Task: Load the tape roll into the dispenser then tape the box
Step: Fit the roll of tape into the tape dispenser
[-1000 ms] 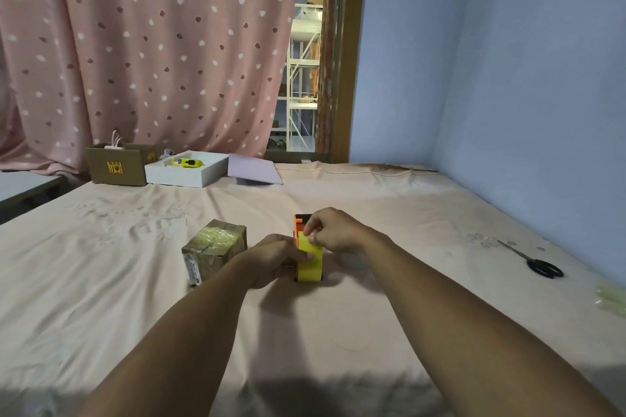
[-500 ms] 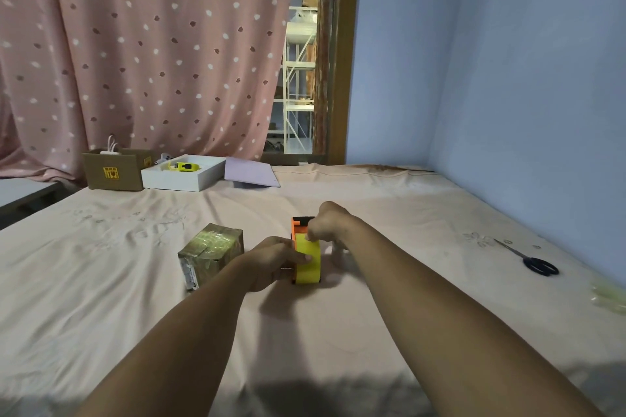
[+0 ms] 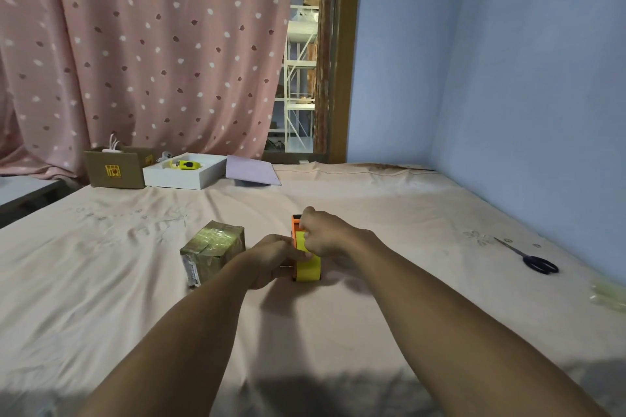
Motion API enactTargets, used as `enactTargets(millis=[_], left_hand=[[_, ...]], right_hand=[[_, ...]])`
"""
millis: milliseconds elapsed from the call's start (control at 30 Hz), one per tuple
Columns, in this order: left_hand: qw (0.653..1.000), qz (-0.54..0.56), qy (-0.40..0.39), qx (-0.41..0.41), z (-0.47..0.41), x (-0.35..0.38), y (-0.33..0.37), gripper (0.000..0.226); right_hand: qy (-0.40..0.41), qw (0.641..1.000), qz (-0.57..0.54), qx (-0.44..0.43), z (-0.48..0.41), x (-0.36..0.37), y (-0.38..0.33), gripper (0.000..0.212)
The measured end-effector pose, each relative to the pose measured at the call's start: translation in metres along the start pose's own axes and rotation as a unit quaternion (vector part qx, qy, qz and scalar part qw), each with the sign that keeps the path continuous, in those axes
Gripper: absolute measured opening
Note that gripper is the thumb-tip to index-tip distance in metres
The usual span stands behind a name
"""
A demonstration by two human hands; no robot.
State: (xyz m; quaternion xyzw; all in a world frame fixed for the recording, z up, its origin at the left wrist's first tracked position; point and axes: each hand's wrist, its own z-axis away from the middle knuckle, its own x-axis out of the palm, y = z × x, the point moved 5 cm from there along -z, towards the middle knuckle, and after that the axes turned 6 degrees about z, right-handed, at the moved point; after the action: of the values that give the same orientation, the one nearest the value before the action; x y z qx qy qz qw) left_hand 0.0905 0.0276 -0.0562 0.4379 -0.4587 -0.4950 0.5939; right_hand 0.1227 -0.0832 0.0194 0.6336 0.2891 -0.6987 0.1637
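An orange tape dispenser (image 3: 295, 223) stands on the pink bed sheet at the middle, with a yellow tape roll (image 3: 309, 268) sitting in it. My left hand (image 3: 271, 259) grips the dispenser's left side. My right hand (image 3: 323, 235) is closed over the top of the roll and dispenser, fingers pinching near the front. A small cardboard box (image 3: 212, 249), wrapped in clear tape, rests just left of my left hand, apart from the dispenser.
Black scissors (image 3: 531, 259) lie at the right near the blue wall. A crumpled piece of tape (image 3: 608, 291) is at the right edge. A brown carton (image 3: 115, 171), a white tray (image 3: 184, 173) and a lilac sheet (image 3: 252, 173) sit at the bed's far side.
My right hand has shifted slightly along the top of the dispenser and roll. My left hand keeps its hold. The box has not moved.
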Motion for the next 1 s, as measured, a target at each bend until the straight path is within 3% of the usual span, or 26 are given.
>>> enactTargets(millis=[267, 467, 700, 1000], left_hand=[[1.0, -0.002, -0.002, -0.007, -0.004, -0.002, -0.002, 0.024], [1.0, 0.004, -0.009, 0.001, -0.003, 0.0, -0.001, 0.016], [1.0, 0.016, -0.012, 0.0, -0.003, 0.001, -0.001, 0.016], [1.0, 0.018, -0.009, -0.004, -0.003, 0.001, -0.001, 0.024]], right_hand=[[0.01, 0.998, -0.025, -0.065, 0.001, 0.001, 0.009, 0.029], [0.031, 0.996, -0.017, -0.08, 0.0, -0.003, 0.013, 0.029], [0.06, 0.99, 0.064, -0.114, -0.001, -0.007, 0.015, 0.016], [0.072, 0.987, 0.086, -0.115, 0.0, -0.007, 0.011, 0.007]])
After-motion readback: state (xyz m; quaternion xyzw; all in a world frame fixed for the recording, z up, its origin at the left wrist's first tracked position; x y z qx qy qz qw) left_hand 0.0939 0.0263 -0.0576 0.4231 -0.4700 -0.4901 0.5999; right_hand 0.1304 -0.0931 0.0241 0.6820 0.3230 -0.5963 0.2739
